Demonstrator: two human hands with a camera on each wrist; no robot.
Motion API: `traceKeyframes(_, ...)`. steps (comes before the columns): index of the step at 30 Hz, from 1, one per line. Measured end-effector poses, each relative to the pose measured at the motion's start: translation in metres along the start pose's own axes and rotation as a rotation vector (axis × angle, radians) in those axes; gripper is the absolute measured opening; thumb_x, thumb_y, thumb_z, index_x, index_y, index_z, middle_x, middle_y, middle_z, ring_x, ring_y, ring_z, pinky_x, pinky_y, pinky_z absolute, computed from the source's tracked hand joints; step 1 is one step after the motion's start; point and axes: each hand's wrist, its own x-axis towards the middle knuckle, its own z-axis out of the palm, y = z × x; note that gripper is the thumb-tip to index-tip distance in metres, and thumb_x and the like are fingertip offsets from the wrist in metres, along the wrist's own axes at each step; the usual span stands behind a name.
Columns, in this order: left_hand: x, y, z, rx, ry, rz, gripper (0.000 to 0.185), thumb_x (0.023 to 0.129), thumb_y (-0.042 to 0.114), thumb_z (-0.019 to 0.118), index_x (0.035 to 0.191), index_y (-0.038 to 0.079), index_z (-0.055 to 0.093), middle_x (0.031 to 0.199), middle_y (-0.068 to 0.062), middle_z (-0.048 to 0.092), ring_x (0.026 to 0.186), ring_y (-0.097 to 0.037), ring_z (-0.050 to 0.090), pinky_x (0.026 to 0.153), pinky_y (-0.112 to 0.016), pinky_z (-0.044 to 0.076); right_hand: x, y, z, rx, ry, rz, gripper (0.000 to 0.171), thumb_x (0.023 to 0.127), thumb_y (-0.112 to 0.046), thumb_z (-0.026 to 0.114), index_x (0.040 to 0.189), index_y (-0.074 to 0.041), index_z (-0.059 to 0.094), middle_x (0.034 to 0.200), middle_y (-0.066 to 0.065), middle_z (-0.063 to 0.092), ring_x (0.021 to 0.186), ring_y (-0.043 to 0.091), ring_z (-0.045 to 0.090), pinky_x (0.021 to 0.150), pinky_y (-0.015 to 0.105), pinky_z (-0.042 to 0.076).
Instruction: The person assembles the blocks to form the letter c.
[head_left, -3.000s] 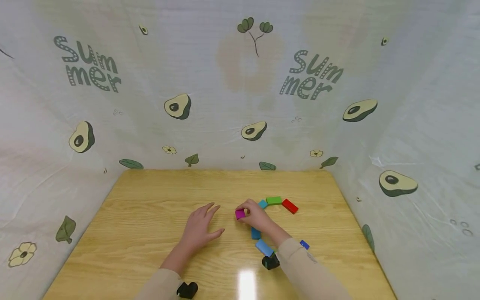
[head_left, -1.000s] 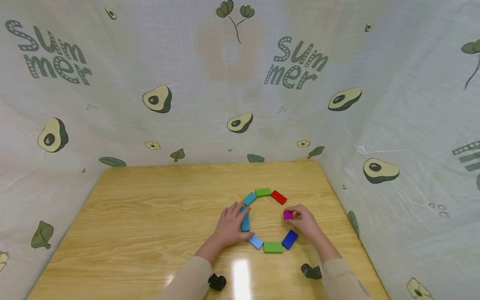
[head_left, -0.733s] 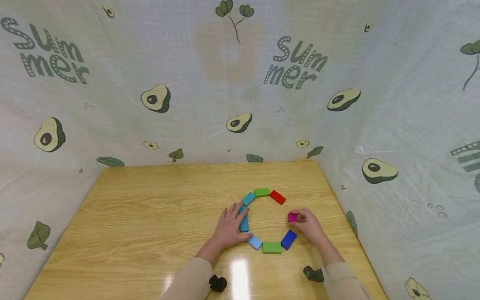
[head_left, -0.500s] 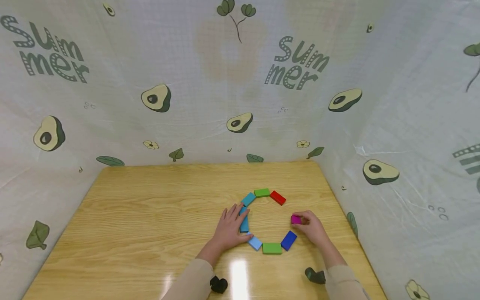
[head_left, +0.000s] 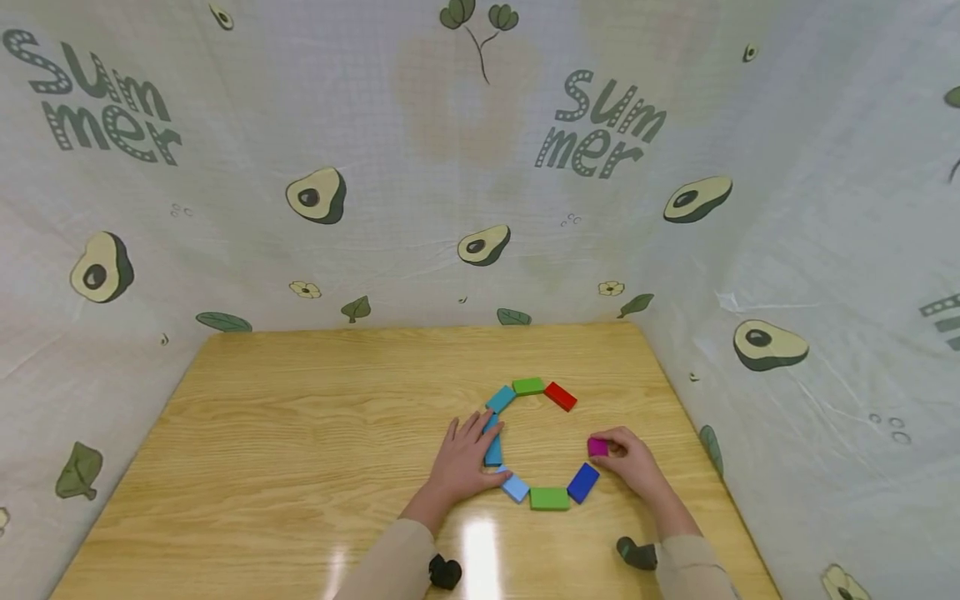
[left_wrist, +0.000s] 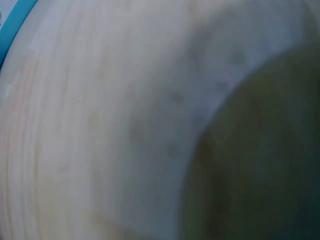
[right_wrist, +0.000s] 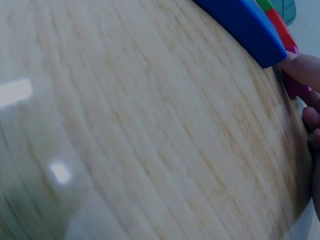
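My right hand (head_left: 632, 462) pinches a small magenta block (head_left: 597, 447) between thumb and fingers, low over the table. That block is partly covered by the fingers in the right wrist view too, just beyond a dark blue block (right_wrist: 245, 30). My left hand (head_left: 459, 463) has its fingers spread over the left side of a broken ring of blocks. Its fingertips lie at a long blue block (head_left: 492, 451), and the thumb reaches a light blue block (head_left: 514, 487). A green block (head_left: 550, 499) is at the ring's near side, and a red block (head_left: 560, 397) at its far right.
A teal-blue block (head_left: 501, 399) and a second green block (head_left: 528, 387) make up the ring's far side. The wooden table (head_left: 315, 400) meets a printed cloth (head_left: 405, 250) behind and at both sides. A dark wrist device (head_left: 446, 572) shows by the left sleeve.
My right hand has carried the magenta block rightward across the ring, then slightly nearer me. My left hand has moved right, from over bare table onto the blue blocks. The head view has shifted.
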Motion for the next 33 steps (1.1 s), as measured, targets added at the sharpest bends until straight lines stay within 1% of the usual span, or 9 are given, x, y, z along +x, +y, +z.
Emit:
traceKeyframes(4, 0.0004, 0.0004, 0.0000, 0.017, -0.013, -0.013, 0.087, 0.083, 0.077, 0.047, 0.152, 0.025, 0.035, 0.162, -0.001, 0.017, 0.145, -0.027, 0.020, 0.115, -0.054, 0.013, -0.0006, 0.0019, -0.0014, 0.023, -0.015, -0.024, 0.034, 0.079, -0.013, 0.082, 0.111, -0.009, 0.073, 0.106, 0.005, 0.062, 0.094, 0.021, 0.053, 0.077, 0.027, 0.045)
traceKeyframes(9, 0.0014, -0.0002, 0.0013, 0.023, -0.001, -0.015, 0.087, 0.082, 0.077, 0.047, 0.151, 0.025, 0.037, 0.161, -0.001, 0.018, 0.145, -0.027, 0.021, 0.115, -0.055, 0.014, -0.0007, 0.0040, -0.0048, 0.058, -0.030, -0.046, 0.036, 0.080, -0.015, 0.082, 0.113, -0.008, 0.072, 0.106, 0.007, 0.062, 0.090, 0.019, 0.052, 0.075, 0.026, 0.044)
traceKeyframes(12, 0.0018, -0.0009, 0.0030, 0.020, 0.014, -0.009, 0.087, 0.082, 0.078, 0.047, 0.151, 0.024, 0.038, 0.161, -0.001, 0.018, 0.145, -0.027, 0.022, 0.114, -0.055, 0.015, -0.0015, 0.0056, -0.0063, 0.067, -0.019, -0.050, 0.033, 0.083, -0.016, 0.079, 0.113, -0.006, 0.072, 0.105, 0.007, 0.062, 0.088, 0.016, 0.052, 0.074, 0.024, 0.045)
traceKeyframes(15, 0.0015, -0.0012, 0.0043, 0.021, 0.020, -0.005, 0.088, 0.082, 0.078, 0.046, 0.151, 0.024, 0.038, 0.161, -0.001, 0.019, 0.145, -0.027, 0.022, 0.114, -0.056, 0.015, -0.0027, 0.0066, -0.0067, 0.078, 0.005, -0.053, 0.027, 0.085, -0.013, 0.077, 0.110, -0.005, 0.073, 0.102, 0.007, 0.062, 0.084, 0.014, 0.053, 0.073, 0.023, 0.046)
traceKeyframes(19, 0.0006, -0.0009, 0.0043, 0.026, 0.011, -0.004, 0.088, 0.082, 0.079, 0.044, 0.151, 0.024, 0.038, 0.161, -0.001, 0.018, 0.145, -0.027, 0.022, 0.114, -0.055, 0.015, -0.0040, 0.0078, -0.0060, 0.074, 0.020, -0.056, 0.023, 0.084, -0.010, 0.077, 0.105, -0.004, 0.073, 0.098, 0.006, 0.061, 0.082, 0.013, 0.053, 0.072, 0.023, 0.046)
traceKeyframes(25, 0.0010, -0.0008, 0.0029, 0.024, 0.002, -0.009, 0.087, 0.082, 0.078, 0.045, 0.151, 0.025, 0.038, 0.161, 0.000, 0.018, 0.145, -0.027, 0.021, 0.115, -0.055, 0.014, -0.0044, 0.0072, -0.0047, 0.076, 0.029, -0.062, 0.022, 0.083, -0.009, 0.078, 0.103, -0.004, 0.073, 0.094, 0.005, 0.059, 0.080, 0.013, 0.051, 0.071, 0.023, 0.045)
traceKeyframes(28, 0.0011, -0.0009, 0.0026, 0.024, -0.008, -0.015, 0.087, 0.082, 0.078, 0.045, 0.151, 0.026, 0.037, 0.161, 0.000, 0.017, 0.145, -0.026, 0.021, 0.115, -0.055, 0.014, -0.0045, 0.0059, -0.0050, 0.072, 0.024, -0.079, 0.022, 0.083, -0.010, 0.078, 0.103, -0.003, 0.073, 0.094, 0.006, 0.060, 0.080, 0.014, 0.052, 0.070, 0.023, 0.045)
traceKeyframes(33, 0.0011, -0.0010, 0.0038, 0.028, -0.006, -0.015, 0.088, 0.082, 0.079, 0.044, 0.151, 0.025, 0.037, 0.161, 0.000, 0.018, 0.145, -0.026, 0.021, 0.115, -0.055, 0.014, -0.0074, -0.0009, -0.0063, 0.068, 0.016, -0.086, 0.022, 0.083, -0.008, 0.078, 0.104, -0.003, 0.074, 0.096, 0.007, 0.063, 0.082, 0.017, 0.054, 0.071, 0.022, 0.045)
